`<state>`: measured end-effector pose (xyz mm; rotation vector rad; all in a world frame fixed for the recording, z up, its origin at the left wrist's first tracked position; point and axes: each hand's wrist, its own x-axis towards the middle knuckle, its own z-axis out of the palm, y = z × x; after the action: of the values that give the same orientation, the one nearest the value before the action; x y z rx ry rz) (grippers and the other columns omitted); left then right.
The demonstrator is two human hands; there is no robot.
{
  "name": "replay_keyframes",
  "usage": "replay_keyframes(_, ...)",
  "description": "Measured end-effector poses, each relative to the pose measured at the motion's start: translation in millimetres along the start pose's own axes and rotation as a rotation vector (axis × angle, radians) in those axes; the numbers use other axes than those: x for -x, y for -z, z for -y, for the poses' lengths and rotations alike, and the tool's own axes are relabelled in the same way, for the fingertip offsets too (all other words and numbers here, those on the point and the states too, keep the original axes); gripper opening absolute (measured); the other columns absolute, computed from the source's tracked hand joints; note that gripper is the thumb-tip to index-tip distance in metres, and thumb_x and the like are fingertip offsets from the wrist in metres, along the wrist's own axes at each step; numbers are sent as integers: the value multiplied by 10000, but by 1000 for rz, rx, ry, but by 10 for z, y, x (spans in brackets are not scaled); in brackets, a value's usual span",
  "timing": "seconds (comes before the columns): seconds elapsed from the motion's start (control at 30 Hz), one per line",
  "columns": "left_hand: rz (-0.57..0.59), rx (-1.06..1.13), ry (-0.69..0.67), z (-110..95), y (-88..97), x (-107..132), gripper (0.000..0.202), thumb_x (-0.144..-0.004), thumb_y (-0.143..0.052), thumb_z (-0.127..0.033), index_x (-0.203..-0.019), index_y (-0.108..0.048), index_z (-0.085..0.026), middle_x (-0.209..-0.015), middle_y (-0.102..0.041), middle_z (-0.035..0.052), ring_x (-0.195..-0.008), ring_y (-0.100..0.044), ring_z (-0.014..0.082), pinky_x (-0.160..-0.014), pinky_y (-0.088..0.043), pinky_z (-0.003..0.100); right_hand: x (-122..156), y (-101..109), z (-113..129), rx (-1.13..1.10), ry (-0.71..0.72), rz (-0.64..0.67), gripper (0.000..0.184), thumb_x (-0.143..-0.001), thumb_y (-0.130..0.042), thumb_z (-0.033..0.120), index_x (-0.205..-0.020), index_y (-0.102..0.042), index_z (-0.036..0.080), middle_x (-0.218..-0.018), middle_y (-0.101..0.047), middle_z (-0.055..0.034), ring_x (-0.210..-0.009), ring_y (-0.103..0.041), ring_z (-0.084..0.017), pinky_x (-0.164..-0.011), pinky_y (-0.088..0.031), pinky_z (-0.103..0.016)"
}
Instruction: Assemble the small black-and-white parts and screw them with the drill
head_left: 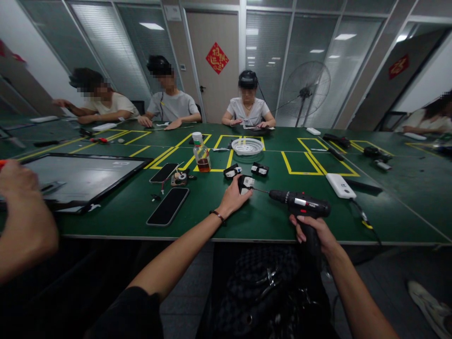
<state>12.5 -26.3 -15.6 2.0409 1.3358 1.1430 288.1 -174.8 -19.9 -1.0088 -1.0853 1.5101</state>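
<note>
On the green counter [123, 212] the left hand [234, 196], grip closed, holds a small black-and-white plastic module [246, 181]; the right hand [317, 233], grip wrapped tight, holds a black cordless screwdriver [300, 203], bit at the module; fastening seems midway.

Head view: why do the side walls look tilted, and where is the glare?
In the head view, wide-angle distortion tilts the window frames; in the same head view, ceiling light washes pale across the framed panel, while the drill in the right hand looks sharp.

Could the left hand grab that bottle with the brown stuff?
Probably yes: the bottle stands close to the left hand with bare table between, though that hand holds a small part.
</note>
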Motion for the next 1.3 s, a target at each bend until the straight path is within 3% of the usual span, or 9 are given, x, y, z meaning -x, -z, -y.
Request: replay_keyframes(1.3, -3, -80, -3, 24, -13, -9, 709, -811, -635, -456, -1407, -357, -189, -1253, -591, 147, -1122, -593, 298, -955, -456, 425, 33, -32, 50, 13, -1, 15, 271, -857, -558, 381, -831, -623, 119, -426, -532, -14, -406, -499, -148, -452, -430, -268)
